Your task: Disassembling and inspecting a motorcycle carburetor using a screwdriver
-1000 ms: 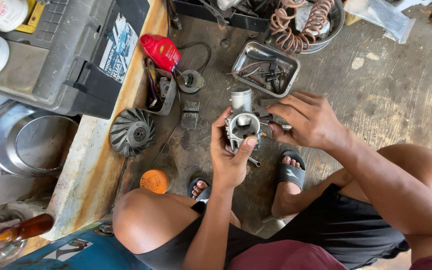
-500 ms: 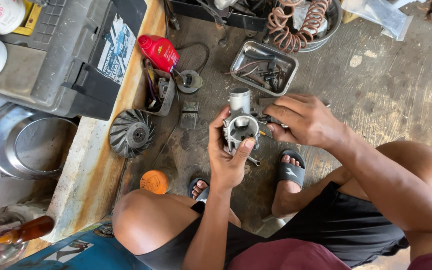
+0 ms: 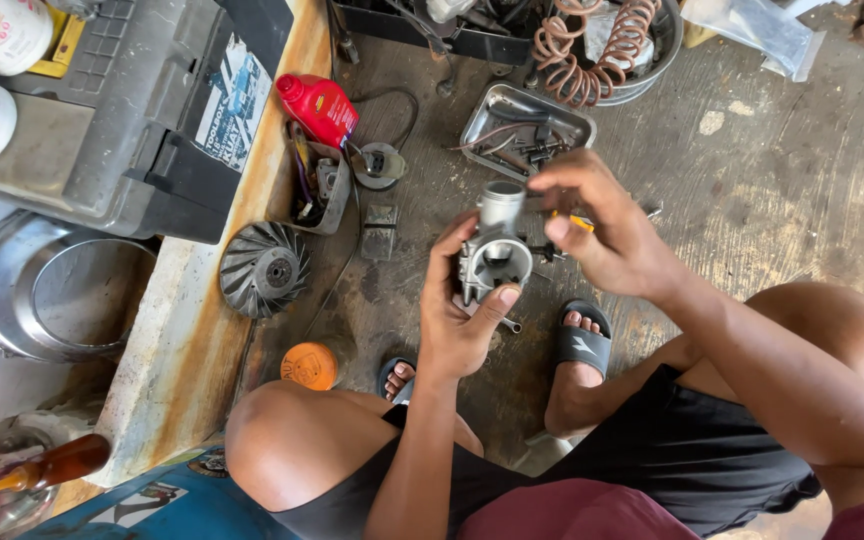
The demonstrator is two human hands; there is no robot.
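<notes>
Left hand (image 3: 457, 320) is gripping a silver carburetor (image 3: 494, 250) at frame centre, fingers clamped around its body. Right hand (image 3: 607, 235) is pinching something small at the carburetor's 3 o'clock side, fingertips together. Metal tray (image 3: 482, 115) of parts is sitting at 12 o'clock.

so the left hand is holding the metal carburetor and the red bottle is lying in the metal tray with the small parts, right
Not quite. The left hand does hold the metal carburetor, but the red bottle is not in the metal tray. The head view shows it lying on the floor to the left of the tray, apart from it, beside a small open box of parts.
</notes>
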